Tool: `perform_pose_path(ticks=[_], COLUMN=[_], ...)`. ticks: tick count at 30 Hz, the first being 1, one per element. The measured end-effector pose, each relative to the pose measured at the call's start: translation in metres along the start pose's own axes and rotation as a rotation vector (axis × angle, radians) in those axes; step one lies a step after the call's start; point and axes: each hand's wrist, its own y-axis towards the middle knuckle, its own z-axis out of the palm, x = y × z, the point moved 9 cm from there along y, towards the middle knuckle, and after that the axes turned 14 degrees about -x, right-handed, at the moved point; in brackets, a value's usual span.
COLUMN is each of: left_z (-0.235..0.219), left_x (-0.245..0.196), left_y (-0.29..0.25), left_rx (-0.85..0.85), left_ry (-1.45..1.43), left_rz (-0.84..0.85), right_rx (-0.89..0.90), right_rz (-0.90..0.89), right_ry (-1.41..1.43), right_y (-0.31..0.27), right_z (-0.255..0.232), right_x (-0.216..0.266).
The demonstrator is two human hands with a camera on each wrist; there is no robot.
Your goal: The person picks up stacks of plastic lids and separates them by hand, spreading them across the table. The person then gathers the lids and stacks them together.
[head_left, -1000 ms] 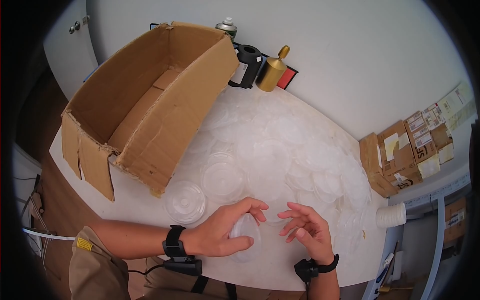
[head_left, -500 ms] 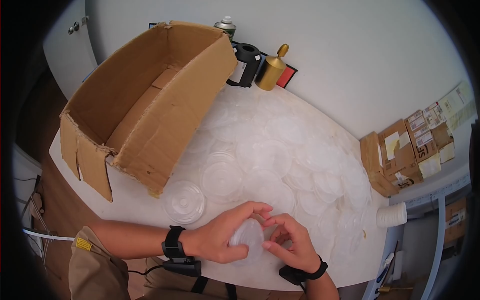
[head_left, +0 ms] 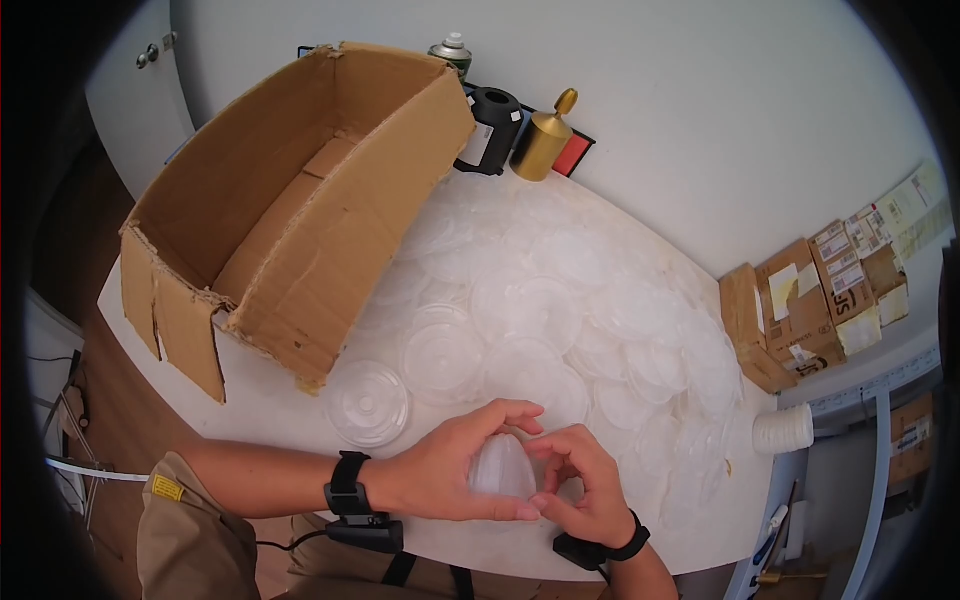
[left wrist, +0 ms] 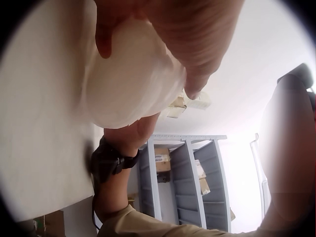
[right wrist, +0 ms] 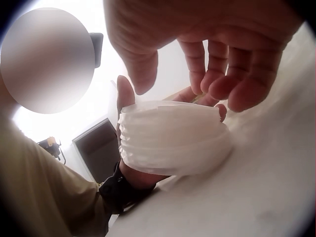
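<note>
My left hand (head_left: 440,475) holds a stack of clear plastic lids (head_left: 502,472) on edge, low over the front of the table, its thumb on one side and fingers round the other. In the right wrist view the stack (right wrist: 170,140) shows several nested rims. My right hand (head_left: 585,485) is at the stack's right side, fingers bent and thumb tip close by the left thumb. Between its thumb and fingers there is a gap in the right wrist view, with the fingertips (right wrist: 244,94) just above the lids. Two more round lids (head_left: 368,404) (head_left: 443,352) lie left of the hands.
Loose clear lids (head_left: 640,350) spread in a wide heap over the white table. A large open cardboard box (head_left: 300,220) stands at the left. At the back are a spray can (head_left: 452,58), a black holder (head_left: 490,130) and a gold canister (head_left: 542,145). A white stack (head_left: 782,431) sits at the right edge.
My right hand has moved left from apart to beside the stack, its fingers bending in. The left hand has turned the stack more upright, and its thumb has shifted right.
</note>
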Motion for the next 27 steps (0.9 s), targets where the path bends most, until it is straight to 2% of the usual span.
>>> perform_pose_path(ticks=[2, 3, 8, 13, 22, 27], left_z=[-0.003, -0.005, -0.007, -0.009, -0.002, -0.003], left_x=[0.002, 0.002, 0.002, 0.002, -0.003, 0.005], left_y=[0.001, 0.001, 0.002, 0.004, -0.003, -0.004], left_rx=[-0.021, -0.038, -0.071, -0.124, -0.022, 0.002], left_ry=[-0.004, -0.005, -0.031, -0.044, -0.068, -0.253], left_rz=[0.0, 0.002, 0.002, 0.04, 0.092, -0.114], right_rx=[0.05, 0.052, -0.004, -0.04, -0.187, -0.276], right_rz=[-0.182, -0.182, -0.435, -0.446, -0.475, -0.529], right_ry=[0.064, 0.065, -0.209, -0.314, -0.24, -0.233], right_y=[-0.002, -0.003, -0.009, -0.011, -0.014, -0.016], right_z=[0.0, 0.001, 0.013, 0.011, -0.007, -0.014], right_x=[0.02, 0.022, 0.044, 0.036, 0.041, 0.044])
